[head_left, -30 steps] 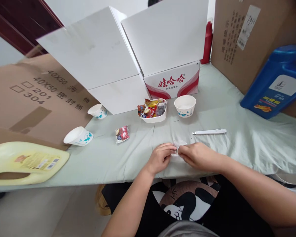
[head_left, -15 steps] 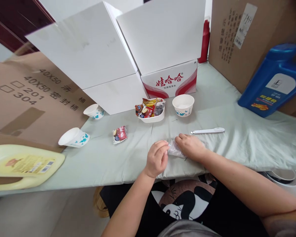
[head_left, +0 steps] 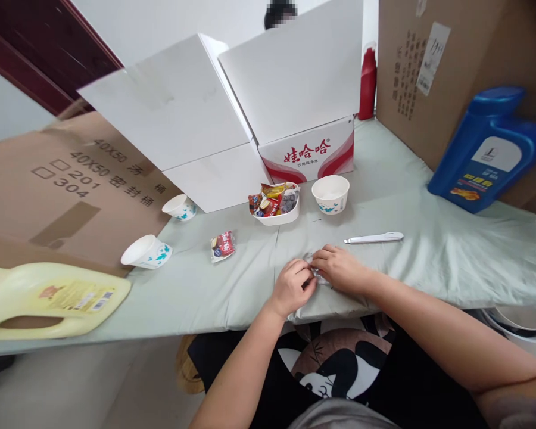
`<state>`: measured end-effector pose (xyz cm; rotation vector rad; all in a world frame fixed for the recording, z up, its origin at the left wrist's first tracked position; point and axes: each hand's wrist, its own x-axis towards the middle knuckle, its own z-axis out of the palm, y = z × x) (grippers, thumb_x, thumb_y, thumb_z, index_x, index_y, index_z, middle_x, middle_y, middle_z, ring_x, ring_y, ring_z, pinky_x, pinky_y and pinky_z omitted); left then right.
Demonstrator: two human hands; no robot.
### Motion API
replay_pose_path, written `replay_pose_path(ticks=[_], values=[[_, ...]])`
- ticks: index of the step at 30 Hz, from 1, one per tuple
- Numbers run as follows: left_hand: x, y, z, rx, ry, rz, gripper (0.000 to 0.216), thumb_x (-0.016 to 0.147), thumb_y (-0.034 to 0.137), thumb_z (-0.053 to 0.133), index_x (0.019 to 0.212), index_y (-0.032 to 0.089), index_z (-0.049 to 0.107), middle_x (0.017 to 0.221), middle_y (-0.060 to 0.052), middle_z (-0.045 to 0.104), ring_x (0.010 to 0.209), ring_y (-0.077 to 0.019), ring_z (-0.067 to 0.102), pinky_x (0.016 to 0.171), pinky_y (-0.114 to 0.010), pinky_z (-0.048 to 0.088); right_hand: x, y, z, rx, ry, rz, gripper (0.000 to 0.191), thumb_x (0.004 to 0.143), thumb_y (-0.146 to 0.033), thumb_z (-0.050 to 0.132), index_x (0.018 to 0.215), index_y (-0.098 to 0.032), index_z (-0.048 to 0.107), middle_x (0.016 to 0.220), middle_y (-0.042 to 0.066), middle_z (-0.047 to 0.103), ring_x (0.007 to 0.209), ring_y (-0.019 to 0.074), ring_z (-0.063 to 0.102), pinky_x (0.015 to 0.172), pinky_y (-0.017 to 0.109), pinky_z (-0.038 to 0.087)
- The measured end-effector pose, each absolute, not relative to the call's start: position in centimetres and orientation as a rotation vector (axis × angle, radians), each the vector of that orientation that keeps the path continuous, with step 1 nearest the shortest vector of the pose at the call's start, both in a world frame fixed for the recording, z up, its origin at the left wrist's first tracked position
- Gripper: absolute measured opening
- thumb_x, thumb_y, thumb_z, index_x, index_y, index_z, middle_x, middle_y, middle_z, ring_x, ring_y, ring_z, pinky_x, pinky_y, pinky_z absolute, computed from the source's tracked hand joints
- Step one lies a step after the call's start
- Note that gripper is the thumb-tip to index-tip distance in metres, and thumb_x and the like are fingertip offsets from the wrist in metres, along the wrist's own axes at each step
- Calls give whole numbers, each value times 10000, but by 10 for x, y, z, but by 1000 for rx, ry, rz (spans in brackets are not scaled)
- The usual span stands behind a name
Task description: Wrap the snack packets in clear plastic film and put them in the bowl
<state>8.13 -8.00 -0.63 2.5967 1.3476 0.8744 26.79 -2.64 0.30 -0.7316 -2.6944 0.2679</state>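
Observation:
My left hand and my right hand meet at the near edge of the pale green cloth. Both pinch a small clear plastic wrapper, mostly hidden between the fingers. A white pen-like tool lies just beyond my right hand. Further back stand a white dish of wrapped snacks and an upright paper bowl. A single red snack packet lies to the left.
Two paper cups lie tipped at the left by a brown cardboard sheet. A yellow jug lies at the near left, a blue jug at the right. An open white carton and a red bottle stand behind.
My hands stayed together on the wrapper; half a second ago it showed flatter under my right hand, now it is bunched between both sets of fingers. The view shifted slightly.

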Motion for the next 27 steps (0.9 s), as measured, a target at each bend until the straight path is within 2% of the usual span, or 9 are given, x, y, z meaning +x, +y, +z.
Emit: replay_pose_path(ticks=[6, 11, 16, 20, 22, 25, 27], values=[[82, -79, -5, 2624, 1393, 843, 61, 848, 198, 570, 856, 194, 630, 940, -80, 649, 1021, -237, 583, 903, -413, 497, 265, -34, 4, -912, -2735, 210, 276, 952, -260, 489, 1158, -142, 630, 1147, 143, 622, 1064, 252, 514, 867, 381, 387], [81, -81, -1, 2698, 1299, 730, 142, 852, 155, 560, 968, 188, 635, 1191, -99, 641, 1230, -263, 528, 1001, -435, 460, 272, -35, 18, -1133, -2630, 185, 331, 934, -222, 487, 1242, -119, 557, 1123, 152, 634, 1043, 271, 538, 855, 382, 390], [78, -90, 5, 2885, 1233, 522, 317, 891, 134, 522, 1182, 220, 616, 1178, -88, 660, 1139, -252, 581, 922, -413, 518, 288, -29, 23, -1357, -2539, 159, 228, 926, -207, 472, 1054, -112, 635, 997, 158, 651, 954, 289, 571, 793, 378, 418], [66, -69, 20, 2923, 1193, 536, 362, 885, 42, 430, 1066, 237, 676, 973, -57, 687, 908, -180, 624, 787, -299, 550, 289, -27, 14, -1334, -2600, 138, 197, 893, -202, 515, 987, -113, 663, 1001, 176, 630, 959, 306, 561, 741, 376, 439], [62, -38, 37, 2913, 1296, 707, 341, 891, 60, 419, 1040, 219, 681, 959, -65, 674, 917, -178, 624, 813, -297, 541, 285, -27, 10, -1331, -2592, 122, 190, 874, -205, 540, 986, -114, 664, 999, 179, 623, 943, 302, 556, 725, 376, 444], [71, 24, 70, 2842, 1561, 968, 299, 915, 150, 433, 1087, 214, 669, 1057, -86, 645, 1029, -207, 607, 935, -358, 495, 280, -26, 6, -1331, -2569, 93, 188, 862, -219, 561, 980, -113, 661, 986, 175, 619, 920, 289, 550, 715, 372, 449], [90, 65, 88, 2802, 1638, 913, 293, 918, 222, 459, 1138, 205, 652, 1135, -95, 627, 1077, -221, 596, 959, -360, 474, 279, -25, 4, -1331, -2559, 82, 193, 856, -233, 577, 983, -114, 659, 980, 167, 618, 910, 280, 549, 714, 369, 452]])
